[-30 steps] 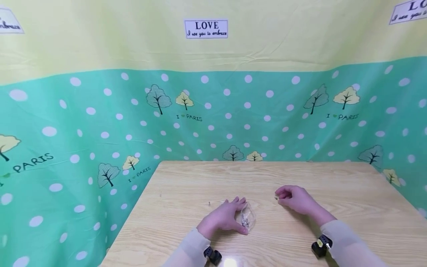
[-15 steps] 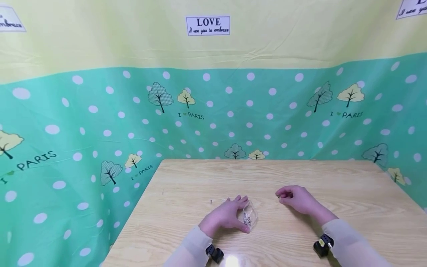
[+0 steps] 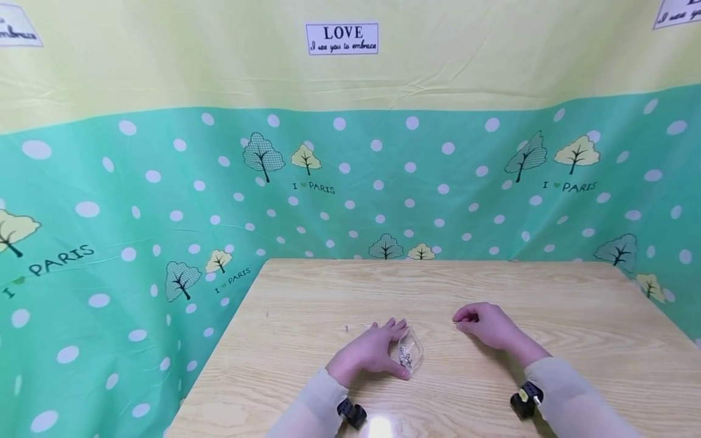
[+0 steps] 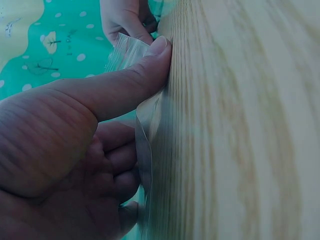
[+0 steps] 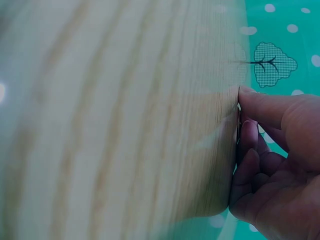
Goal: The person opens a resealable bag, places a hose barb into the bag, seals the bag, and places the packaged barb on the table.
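Under my left hand (image 3: 372, 350) lies a small clear plastic bag (image 3: 415, 351), flat on the table, with several small shiny metal pieces (image 3: 404, 356) showing inside. The left fingers are spread and rest on the bag, and the thumb presses its near edge; the left wrist view shows the clear film (image 4: 145, 150) beside that thumb. Farther right, my right hand (image 3: 489, 325) touches the tabletop, thumb and forefinger pinched together around a tiny piece whose kind is too small to tell. The other right fingers are curled in.
The wooden table (image 3: 306, 292) reaches back to a green and yellow printed curtain (image 3: 323, 231). A tiny dark piece (image 3: 347, 329) lies left of the left hand. Each wrist wears a black camera.
Both hands keep almost the same places. The right fingertips have shifted slightly around the tiny piece, which shows less now. The head view has moved a little.
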The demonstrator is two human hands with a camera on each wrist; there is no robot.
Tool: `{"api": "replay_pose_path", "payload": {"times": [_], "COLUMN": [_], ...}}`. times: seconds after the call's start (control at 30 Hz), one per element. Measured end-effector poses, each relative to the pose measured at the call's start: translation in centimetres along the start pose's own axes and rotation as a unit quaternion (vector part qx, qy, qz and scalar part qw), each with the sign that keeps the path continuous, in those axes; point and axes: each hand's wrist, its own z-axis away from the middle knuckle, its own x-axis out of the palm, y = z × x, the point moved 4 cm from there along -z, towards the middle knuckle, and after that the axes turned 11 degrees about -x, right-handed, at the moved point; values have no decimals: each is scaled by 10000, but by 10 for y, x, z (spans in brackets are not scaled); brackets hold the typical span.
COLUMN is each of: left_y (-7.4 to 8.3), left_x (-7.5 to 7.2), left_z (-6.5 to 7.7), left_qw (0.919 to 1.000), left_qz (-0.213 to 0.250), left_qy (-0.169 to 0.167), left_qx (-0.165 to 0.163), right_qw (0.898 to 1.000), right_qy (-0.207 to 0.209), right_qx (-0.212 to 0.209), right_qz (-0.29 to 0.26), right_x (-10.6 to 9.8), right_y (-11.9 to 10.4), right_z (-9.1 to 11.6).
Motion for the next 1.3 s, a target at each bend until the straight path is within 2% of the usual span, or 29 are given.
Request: {"api": "replay_pose_path", "payload": {"times": [0.8, 1.3], "left_y": [1, 1], "left_x": [-1, -1], "left_z": [0, 0], "left_qw": [10000, 9999], "left_qz": [8, 28], "left_qy": [-35, -47], "left_qx": [-34, -100], "right_qw": [9999, 9999], "right_qy": [-53, -44], "right_qx": [-68, 110], "right_qz": [149, 93], "right_x": [2, 1], "right_y": [0, -2], "right_z": [1, 1]}}
